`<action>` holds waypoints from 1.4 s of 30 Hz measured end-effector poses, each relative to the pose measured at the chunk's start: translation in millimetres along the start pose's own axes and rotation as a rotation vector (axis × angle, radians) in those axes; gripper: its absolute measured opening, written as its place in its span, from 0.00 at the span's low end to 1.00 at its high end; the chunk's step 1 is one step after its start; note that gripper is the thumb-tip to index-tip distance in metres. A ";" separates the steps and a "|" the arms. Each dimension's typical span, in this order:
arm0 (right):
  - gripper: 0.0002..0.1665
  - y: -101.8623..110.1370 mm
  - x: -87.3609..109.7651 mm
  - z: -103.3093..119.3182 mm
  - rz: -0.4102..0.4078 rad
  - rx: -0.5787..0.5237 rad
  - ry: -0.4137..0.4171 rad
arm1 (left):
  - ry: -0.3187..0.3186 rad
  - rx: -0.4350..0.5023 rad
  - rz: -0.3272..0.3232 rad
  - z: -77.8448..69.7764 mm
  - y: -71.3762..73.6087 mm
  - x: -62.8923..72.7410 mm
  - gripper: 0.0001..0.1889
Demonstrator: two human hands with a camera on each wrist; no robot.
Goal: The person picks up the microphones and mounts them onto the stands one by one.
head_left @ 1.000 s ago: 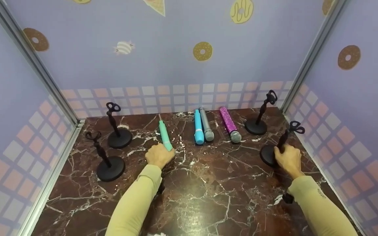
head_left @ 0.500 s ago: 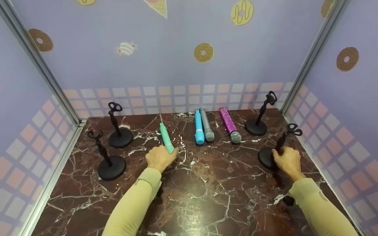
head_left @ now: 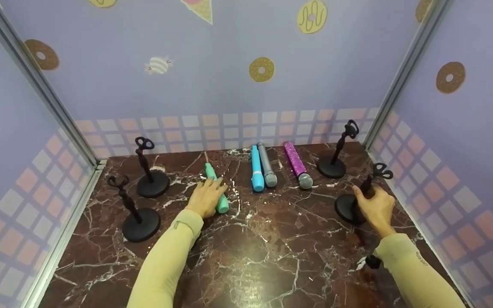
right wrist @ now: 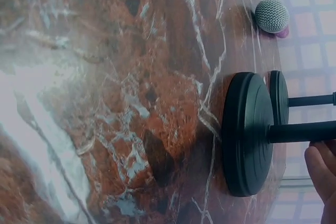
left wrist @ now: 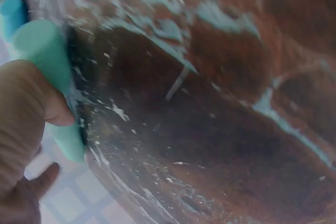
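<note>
My left hand point(head_left: 204, 200) lies over a mint-green microphone point(head_left: 222, 205), its fingers spread and fairly straight across the body. In the left wrist view the thumb touches the side of the green microphone point(left wrist: 38, 43), while a fingertip stands away from it. The right hand point(head_left: 377, 209) grips the pole of a black microphone stand point(head_left: 345, 207) at the right, between thumb and fingers. Its round base point(right wrist: 245, 137) appears to rest on the table in the right wrist view. Most of the right fingers are cut off there.
A blue microphone point(head_left: 256, 171), a grey microphone point(head_left: 267, 164) and a purple glitter microphone point(head_left: 296, 160) lie at the back. Another black stand point(head_left: 332, 167) is behind the gripped one. Two more stands, front point(head_left: 140, 224) and rear point(head_left: 152, 184), are at left. Patterned walls point(head_left: 212, 85) enclose the marble table point(head_left: 272, 256).
My left hand has loosened from the green microphone's near end and spread its fingers over the body. The microphone has shifted slightly toward me. The right hand keeps its grip on the stand.
</note>
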State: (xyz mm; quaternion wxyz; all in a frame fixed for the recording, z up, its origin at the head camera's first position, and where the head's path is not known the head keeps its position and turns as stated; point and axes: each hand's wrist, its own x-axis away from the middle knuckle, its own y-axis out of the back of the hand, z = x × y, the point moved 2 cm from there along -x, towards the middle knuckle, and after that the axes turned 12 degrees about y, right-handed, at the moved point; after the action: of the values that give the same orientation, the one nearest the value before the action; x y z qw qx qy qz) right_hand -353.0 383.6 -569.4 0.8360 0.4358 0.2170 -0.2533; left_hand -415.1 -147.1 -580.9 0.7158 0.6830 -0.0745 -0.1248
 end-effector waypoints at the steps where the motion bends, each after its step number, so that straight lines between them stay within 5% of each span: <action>1: 0.27 -0.3 0.4 0.4 -0.016 -0.006 0.005 | -0.023 -0.014 -0.004 0.0 -1.5 -0.7 0.39; 13: 0.23 -5.4 4.0 2.2 -0.080 -0.035 0.075 | -0.162 -0.041 -0.127 1.9 -10.0 -1.6 0.22; 26: 0.22 -8.2 10.1 13.3 -0.070 -0.069 0.144 | -0.317 -0.060 -0.370 6.5 -2.9 8.3 0.24; 42: 0.18 -18.2 20.0 35.7 -0.041 -0.131 0.228 | -0.259 0.082 -0.502 8.4 25.0 21.6 0.28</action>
State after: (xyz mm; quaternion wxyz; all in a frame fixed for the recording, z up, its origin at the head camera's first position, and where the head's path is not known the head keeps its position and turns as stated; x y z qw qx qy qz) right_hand -343.6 340.0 -573.5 0.8271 0.4019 0.3357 -0.2042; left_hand -394.8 -160.4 -556.9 0.6187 0.6870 0.0010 -0.3810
